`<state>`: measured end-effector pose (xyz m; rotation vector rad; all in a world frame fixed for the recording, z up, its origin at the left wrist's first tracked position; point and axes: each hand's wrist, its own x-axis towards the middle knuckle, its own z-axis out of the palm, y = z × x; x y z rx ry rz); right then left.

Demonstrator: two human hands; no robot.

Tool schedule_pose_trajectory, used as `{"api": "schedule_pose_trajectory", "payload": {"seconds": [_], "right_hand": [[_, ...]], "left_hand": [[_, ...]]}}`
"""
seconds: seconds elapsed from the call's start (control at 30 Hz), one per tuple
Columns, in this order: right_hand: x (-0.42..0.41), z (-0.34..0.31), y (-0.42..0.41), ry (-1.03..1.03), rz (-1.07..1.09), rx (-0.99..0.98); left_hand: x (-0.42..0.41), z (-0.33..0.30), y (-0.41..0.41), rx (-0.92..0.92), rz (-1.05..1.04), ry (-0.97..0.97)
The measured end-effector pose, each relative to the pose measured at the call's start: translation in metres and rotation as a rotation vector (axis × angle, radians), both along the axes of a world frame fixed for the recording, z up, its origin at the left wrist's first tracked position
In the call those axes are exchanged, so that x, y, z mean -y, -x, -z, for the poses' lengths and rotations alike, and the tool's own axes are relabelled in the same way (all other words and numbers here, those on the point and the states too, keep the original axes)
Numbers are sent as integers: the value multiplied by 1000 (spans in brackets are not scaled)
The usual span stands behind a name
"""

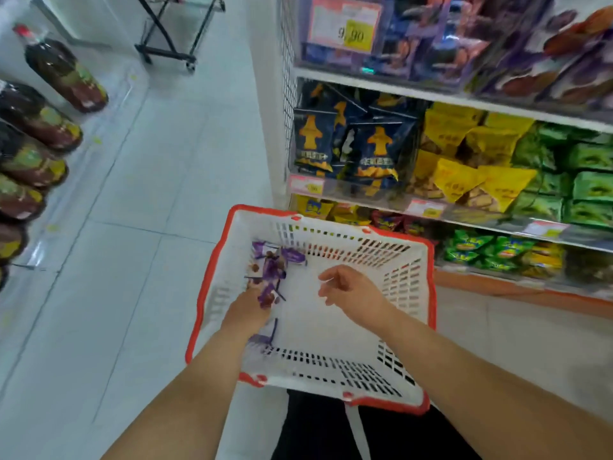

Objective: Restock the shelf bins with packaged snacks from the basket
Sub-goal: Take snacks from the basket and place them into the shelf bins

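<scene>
Head view: left hand (pixel 247 308) reaches into the white basket (pixel 403 283), fingers among purple snack packets (pixel 273 263) at its 10 o'clock corner; grasp unclear. Right hand (pixel 351 290) hovers mid-basket, fingers loosely curled, empty. Shelf bins (pixel 464 154) at 1 o'clock.

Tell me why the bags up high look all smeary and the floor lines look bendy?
In the head view, the purple bags on the top shelf are smeared by motion blur; the wide-angle lens bows the floor tile lines and leans the bottles at the left edge; the basket and both hands look sharper.
</scene>
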<state>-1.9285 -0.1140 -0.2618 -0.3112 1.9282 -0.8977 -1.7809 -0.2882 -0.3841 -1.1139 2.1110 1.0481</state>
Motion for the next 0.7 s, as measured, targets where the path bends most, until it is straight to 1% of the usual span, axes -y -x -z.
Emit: {"api": "schedule_pose_trajectory", "payload": {"seconds": [0.1, 0.17, 0.3, 0.4, 0.47, 0.53, 0.67, 0.7], "right_hand": [[-3, 14, 3, 5, 94, 34], [-5, 23, 6, -6, 148, 45], [-14, 39, 5, -26, 185, 48], [-22, 47, 4, -33, 207, 57], [-28, 53, 3, -37, 231, 72], [-33, 57, 1, -41, 248, 90], [-42, 58, -1, -37, 268, 121], [-44, 57, 0, -31, 276, 122]], "left_hand": [[2, 27, 6, -8, 174, 101], [3, 40, 12, -10, 344, 145], [5, 62, 19, 130, 762, 259], [9, 74, 22, 172, 940, 313], [9, 77, 23, 171, 969, 342], [7, 76, 24, 159, 952, 369], [7, 58, 27, 162, 814, 354], [7, 50, 29, 143, 724, 353]]}}
